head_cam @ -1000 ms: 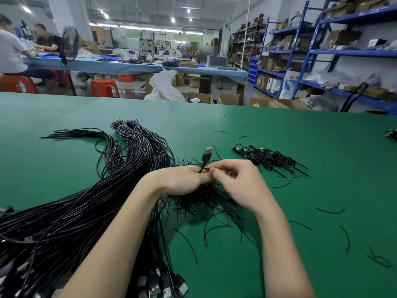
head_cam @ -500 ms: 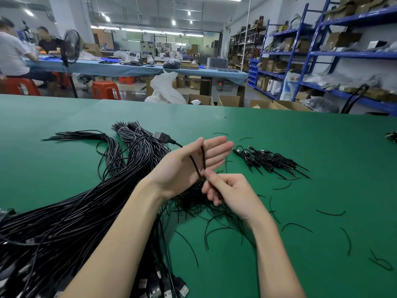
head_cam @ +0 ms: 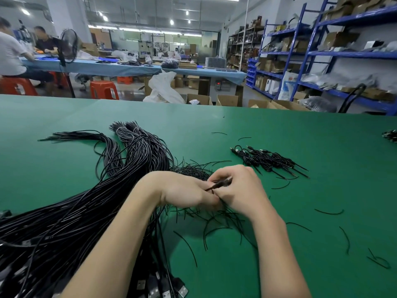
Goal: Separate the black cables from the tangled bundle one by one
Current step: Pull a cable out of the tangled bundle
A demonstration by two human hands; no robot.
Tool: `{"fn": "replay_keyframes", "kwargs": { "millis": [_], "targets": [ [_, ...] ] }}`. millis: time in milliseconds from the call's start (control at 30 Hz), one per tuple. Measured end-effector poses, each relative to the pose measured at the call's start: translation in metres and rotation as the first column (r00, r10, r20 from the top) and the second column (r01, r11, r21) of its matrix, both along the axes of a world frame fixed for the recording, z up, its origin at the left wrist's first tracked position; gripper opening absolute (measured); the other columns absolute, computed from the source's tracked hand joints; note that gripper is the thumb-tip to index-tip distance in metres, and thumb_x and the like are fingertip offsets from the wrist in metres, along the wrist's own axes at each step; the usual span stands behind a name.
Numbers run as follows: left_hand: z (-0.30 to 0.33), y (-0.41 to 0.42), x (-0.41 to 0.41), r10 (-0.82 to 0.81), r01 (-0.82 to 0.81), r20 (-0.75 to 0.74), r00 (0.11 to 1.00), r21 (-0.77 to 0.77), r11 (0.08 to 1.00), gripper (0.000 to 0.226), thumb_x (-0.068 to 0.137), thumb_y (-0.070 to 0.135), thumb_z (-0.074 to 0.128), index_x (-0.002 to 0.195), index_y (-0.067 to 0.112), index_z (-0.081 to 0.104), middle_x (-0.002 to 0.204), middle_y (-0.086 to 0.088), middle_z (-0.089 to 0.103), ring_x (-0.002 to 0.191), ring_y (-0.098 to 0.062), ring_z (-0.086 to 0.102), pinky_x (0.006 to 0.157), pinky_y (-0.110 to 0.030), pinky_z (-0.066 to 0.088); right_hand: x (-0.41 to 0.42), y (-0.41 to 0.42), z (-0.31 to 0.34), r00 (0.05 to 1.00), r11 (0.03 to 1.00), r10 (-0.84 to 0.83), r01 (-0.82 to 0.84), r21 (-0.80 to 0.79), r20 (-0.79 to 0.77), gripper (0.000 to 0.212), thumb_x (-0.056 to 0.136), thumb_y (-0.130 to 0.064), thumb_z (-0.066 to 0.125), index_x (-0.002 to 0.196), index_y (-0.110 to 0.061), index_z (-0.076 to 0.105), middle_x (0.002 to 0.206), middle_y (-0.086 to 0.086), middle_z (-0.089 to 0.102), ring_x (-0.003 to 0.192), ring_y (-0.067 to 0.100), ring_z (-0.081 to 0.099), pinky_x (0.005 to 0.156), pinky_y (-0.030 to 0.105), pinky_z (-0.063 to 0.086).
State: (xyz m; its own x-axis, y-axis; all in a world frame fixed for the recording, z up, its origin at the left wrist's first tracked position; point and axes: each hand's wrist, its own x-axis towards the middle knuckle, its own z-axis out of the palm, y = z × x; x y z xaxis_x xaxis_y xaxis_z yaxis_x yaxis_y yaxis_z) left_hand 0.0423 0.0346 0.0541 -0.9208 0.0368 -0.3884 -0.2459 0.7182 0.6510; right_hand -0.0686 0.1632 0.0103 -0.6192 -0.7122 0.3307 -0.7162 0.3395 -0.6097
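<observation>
A large bundle of long black cables (head_cam: 71, 218) lies across the left of the green table (head_cam: 279, 134), its USB plugs at the near edge. My left hand (head_cam: 182, 192) and my right hand (head_cam: 240, 190) meet at the table's middle, over a heap of short black wire pieces (head_cam: 214, 220). Both hands have their fingers curled on one thin black cable (head_cam: 219, 184), which shows between them as a short dark length. A small pile of separated short cables (head_cam: 268, 161) lies beyond my right hand.
Loose black wire offcuts (head_cam: 328, 212) are scattered on the right of the table. Another dark cable clump (head_cam: 390, 135) sits at the far right edge. Cardboard boxes, blue shelving and a second table with seated people stand beyond the table.
My left hand was spread open with a cable across its palm; it has now curled down and closed with my right hand on the cable, low over the wire heap.
</observation>
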Motion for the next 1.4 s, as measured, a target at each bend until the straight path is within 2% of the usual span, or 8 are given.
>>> {"fn": "replay_keyframes", "kwargs": {
  "millis": [100, 267, 533, 767, 933, 1067, 1233, 1400],
  "targets": [
    [-0.006, -0.009, -0.005, 0.164, -0.173, -0.101, 0.981, -0.096, 0.980, 0.033, 0.106, 0.032, 0.044, 0.130, 0.016, 0.060, 0.138, -0.009, 0.061, 0.115, -0.016, 0.055, 0.108, -0.034, 0.038, -0.001, -0.002, -0.001, 0.999, 0.995, -0.044, 0.044, -0.092, 0.004, 0.006, 0.082, -0.044, 0.071, 0.084, -0.048, 0.075, 0.059, -0.027, 0.062, 0.056, 0.001, 0.053, 0.054, 0.021, 0.037],
    [-0.014, -0.015, -0.010, 0.393, -0.267, -0.277, 0.877, 0.399, 0.877, 0.029, 0.108, 0.030, 0.043, 0.126, 0.020, 0.064, 0.143, -0.001, 0.058, 0.136, -0.013, 0.049, 0.119, -0.030, 0.027, 0.002, -0.010, -0.003, 0.989, 0.924, -0.020, 0.073, -0.375, 0.144, 0.012, 0.092, -0.028, 0.070, 0.090, -0.034, 0.081, 0.071, -0.024, 0.071, 0.055, 0.003, 0.056, 0.057, 0.009, 0.042],
    [-0.009, -0.023, -0.006, 0.523, 0.183, -0.296, 0.799, 0.949, 0.258, 0.051, 0.106, 0.027, 0.028, 0.141, -0.005, 0.047, 0.141, -0.021, 0.057, 0.133, -0.030, 0.054, 0.109, -0.036, 0.047, 0.010, -0.011, -0.014, 0.890, 0.920, 0.217, -0.049, -0.388, 0.402, 0.039, 0.097, -0.048, 0.063, 0.072, -0.021, 0.074, 0.057, -0.006, 0.058, 0.057, 0.011, 0.049, 0.063, 0.029, 0.042],
    [0.003, -0.031, 0.020, -0.068, 0.205, -0.226, 0.972, 0.659, 0.723, 0.050, 0.105, 0.024, 0.034, 0.128, -0.013, 0.059, 0.124, -0.028, 0.065, 0.115, -0.035, 0.066, 0.110, -0.040, 0.042, -0.004, 0.010, -0.006, 0.938, 0.987, 0.125, -0.083, -0.140, 0.324, 0.020, 0.086, -0.034, 0.078, 0.072, -0.020, 0.076, 0.056, 0.000, 0.053, 0.058, 0.009, 0.041, 0.060, 0.027, 0.034],
    [-0.002, -0.012, 0.006, 0.069, -0.067, -0.001, 0.998, 0.210, 0.975, 0.034, 0.106, 0.027, 0.046, 0.120, 0.007, 0.071, 0.117, 0.001, 0.074, 0.117, -0.012, 0.066, 0.112, -0.027, 0.040, 0.000, 0.003, 0.012, 0.977, 0.988, 0.082, -0.055, -0.141, 0.195, 0.027, 0.086, -0.039, 0.076, 0.061, -0.031, 0.073, 0.046, -0.009, 0.050, 0.046, 0.006, 0.036, 0.047, 0.014, 0.029],
    [-0.011, -0.014, -0.002, 0.351, -0.241, -0.191, 0.917, 0.438, 0.866, 0.035, 0.107, 0.023, 0.045, 0.090, 0.018, 0.075, 0.108, 0.007, 0.074, 0.116, -0.011, 0.061, 0.109, -0.027, 0.039, 0.008, -0.009, 0.011, 0.958, 0.954, 0.044, 0.043, -0.297, 0.282, 0.015, 0.091, -0.023, 0.073, 0.078, -0.026, 0.079, 0.071, -0.007, 0.076, 0.067, 0.011, 0.070, 0.067, 0.021, 0.055],
    [-0.015, -0.020, -0.014, 0.583, -0.255, -0.204, 0.787, 0.752, 0.607, 0.038, 0.107, 0.021, 0.042, 0.125, -0.006, 0.062, 0.125, -0.018, 0.067, 0.120, -0.024, 0.061, 0.116, -0.042, 0.039, 0.011, -0.012, 0.008, 0.856, 0.874, 0.145, 0.125, -0.470, 0.496, 0.012, 0.095, -0.008, 0.069, 0.092, -0.015, 0.077, 0.078, 0.002, 0.078, 0.063, 0.009, 0.069, 0.061, 0.023, 0.058],
    [-0.013, -0.017, -0.013, 0.642, -0.169, -0.196, 0.741, 0.870, 0.462, 0.037, 0.108, 0.019, 0.037, 0.129, -0.003, 0.057, 0.095, -0.007, 0.077, 0.090, -0.017, 0.072, 0.087, -0.028, 0.059, 0.018, -0.017, 0.006, 0.785, 0.837, 0.191, 0.183, -0.516, 0.589, 0.008, 0.096, -0.009, 0.069, 0.092, -0.013, 0.074, 0.078, 0.008, 0.078, 0.067, 0.015, 0.072, 0.062, 0.024, 0.059]
  ]
}}
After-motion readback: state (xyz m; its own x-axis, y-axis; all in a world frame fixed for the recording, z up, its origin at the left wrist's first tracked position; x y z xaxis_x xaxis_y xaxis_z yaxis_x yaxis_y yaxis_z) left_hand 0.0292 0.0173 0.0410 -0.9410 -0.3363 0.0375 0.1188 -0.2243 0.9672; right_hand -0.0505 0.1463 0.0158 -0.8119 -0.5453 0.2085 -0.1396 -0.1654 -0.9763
